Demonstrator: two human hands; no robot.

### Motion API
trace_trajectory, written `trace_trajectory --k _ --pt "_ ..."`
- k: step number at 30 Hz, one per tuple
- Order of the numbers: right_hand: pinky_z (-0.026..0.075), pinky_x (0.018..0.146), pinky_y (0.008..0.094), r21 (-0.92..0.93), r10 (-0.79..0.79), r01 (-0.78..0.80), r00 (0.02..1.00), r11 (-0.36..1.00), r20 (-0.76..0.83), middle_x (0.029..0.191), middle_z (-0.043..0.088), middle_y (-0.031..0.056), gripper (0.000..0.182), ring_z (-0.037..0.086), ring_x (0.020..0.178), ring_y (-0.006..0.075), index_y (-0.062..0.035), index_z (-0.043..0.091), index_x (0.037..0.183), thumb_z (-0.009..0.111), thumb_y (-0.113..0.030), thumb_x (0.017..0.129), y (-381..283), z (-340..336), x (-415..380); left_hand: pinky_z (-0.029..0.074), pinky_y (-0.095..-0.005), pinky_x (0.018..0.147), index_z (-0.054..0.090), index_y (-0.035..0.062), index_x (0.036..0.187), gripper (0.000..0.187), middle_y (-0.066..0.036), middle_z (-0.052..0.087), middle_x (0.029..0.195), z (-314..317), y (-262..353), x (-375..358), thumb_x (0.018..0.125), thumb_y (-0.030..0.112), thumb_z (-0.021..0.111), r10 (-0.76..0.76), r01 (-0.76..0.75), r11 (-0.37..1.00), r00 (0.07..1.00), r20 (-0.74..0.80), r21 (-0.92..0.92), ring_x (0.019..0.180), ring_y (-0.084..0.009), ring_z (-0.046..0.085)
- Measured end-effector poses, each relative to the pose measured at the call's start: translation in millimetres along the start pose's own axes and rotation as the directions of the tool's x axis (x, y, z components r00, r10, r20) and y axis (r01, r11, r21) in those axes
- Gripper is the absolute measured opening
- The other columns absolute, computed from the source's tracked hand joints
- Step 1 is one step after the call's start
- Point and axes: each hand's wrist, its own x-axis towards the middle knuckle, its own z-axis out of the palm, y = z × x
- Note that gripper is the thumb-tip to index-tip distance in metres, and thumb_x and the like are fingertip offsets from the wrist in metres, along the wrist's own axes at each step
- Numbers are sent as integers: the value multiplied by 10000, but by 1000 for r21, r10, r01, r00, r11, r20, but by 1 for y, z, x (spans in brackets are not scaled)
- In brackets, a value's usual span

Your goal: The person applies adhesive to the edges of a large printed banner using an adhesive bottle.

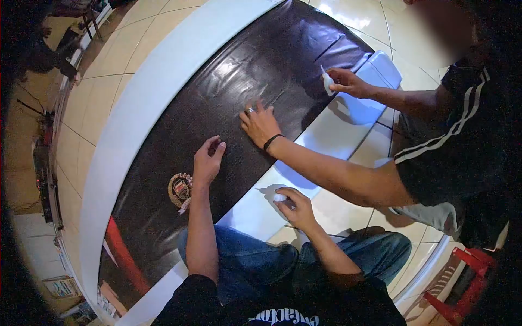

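Note:
My left hand (207, 162) is over the dark brown, leather-like sheet (174, 125), its fingers loosely curled and the thumb apart from them. Nothing shows in it. Just below that hand, a round patterned emblem (180, 188) with a gold-toned border lies on the sheet. In my right hand (296, 208) is a small white bottle (280, 195), gripped between thumb and fingers above the white border by my knees. What looks like its thin tip or a shadow points left toward the sheet.
At the right, another person presses one hand (260, 126) on the sheet and holds a white nozzle bottle (328, 82) in the other. A curved white rim (117, 125) borders the sheet. A red strip (124, 255) lies lower left; a red stool (462, 280) stands lower right.

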Motion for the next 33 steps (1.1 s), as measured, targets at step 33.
trace_trajectory --k 33 --pt "550 885 339 -90 -76 105 958 990 275 1210 640 152 367 652 1090 272 -45 645 1145 720 -48 786 14 28 -15 501 -332 901 629 -23 1221 418 -163 694 1095 -33 -1 4 929 273 665 -21 -13 984 981 -191 -178 1001 -221 664"
